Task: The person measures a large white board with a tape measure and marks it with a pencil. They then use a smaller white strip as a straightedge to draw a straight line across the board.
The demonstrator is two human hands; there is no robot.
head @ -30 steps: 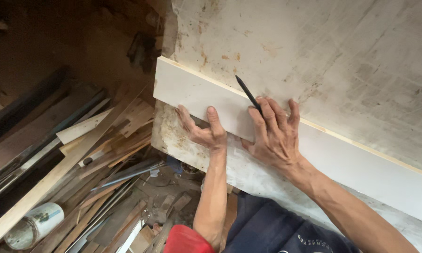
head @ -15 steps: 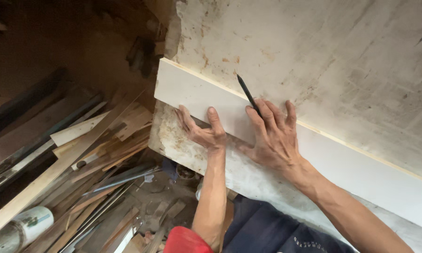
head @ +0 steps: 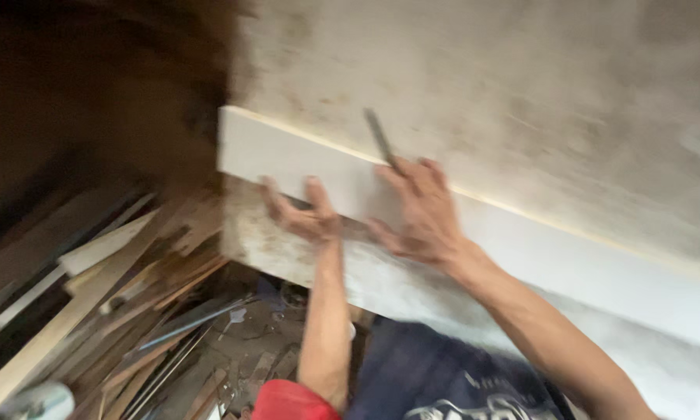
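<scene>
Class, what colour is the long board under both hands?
White, with a pale yellowish top edge: the board, seen in the head view.

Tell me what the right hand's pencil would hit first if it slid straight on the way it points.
The right hand aims its pencil up across the white board's far edge, so it would likely meet the stained grey worktop first; motion blur leaves depth uncertain.

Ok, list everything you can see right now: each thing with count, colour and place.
white board: one, white, flat on the worktop's near edge, running down to the right
worktop: one, stained grey-white, upper right
pencil: one, dark, in the right hand, tip up over the worktop
scrap wood strips: many, brown and pale, piled on the floor at left
roundish object: one, pale, bottom left, too blurred to identify
left hand: pressing on the board's near edge
right hand: spread on the board, holding the pencil
</scene>
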